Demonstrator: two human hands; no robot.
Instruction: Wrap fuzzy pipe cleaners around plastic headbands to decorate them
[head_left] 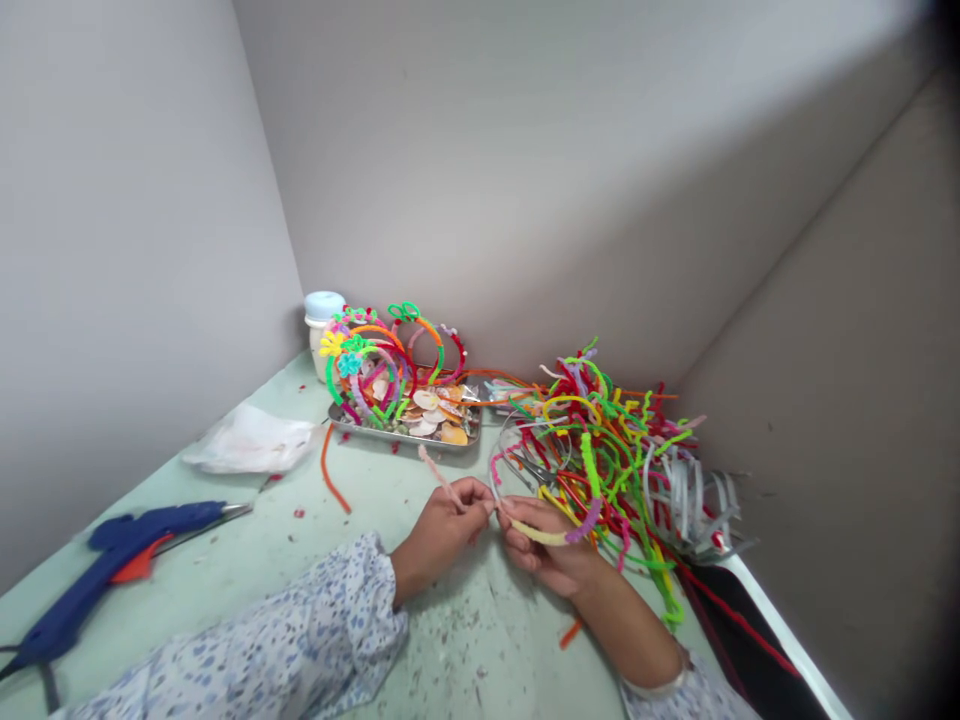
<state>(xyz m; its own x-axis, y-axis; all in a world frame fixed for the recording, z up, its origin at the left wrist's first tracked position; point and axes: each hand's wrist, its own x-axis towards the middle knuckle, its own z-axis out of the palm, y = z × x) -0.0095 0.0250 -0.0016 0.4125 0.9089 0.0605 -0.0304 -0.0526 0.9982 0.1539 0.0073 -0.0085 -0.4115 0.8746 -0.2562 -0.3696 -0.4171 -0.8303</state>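
Note:
Between my hands is a headband partly wrapped in fuzzy stems of pale yellow, purple and green. My right hand is closed around its pale yellow stretch. My left hand pinches a pale pink pipe cleaner against the headband's bare section; the pink stem's free end sticks up to the left. The fingertips of both hands nearly meet. Just beyond my right hand lies a tangled heap of colourful pipe cleaners, with scissors partly buried at its near left side.
A metal tray holds shell-like pieces and several finished headbands. Behind it stands a lidded jar. At left are a blue glue gun and a white plastic bag. Bare headbands are stacked at right. Walls enclose the table.

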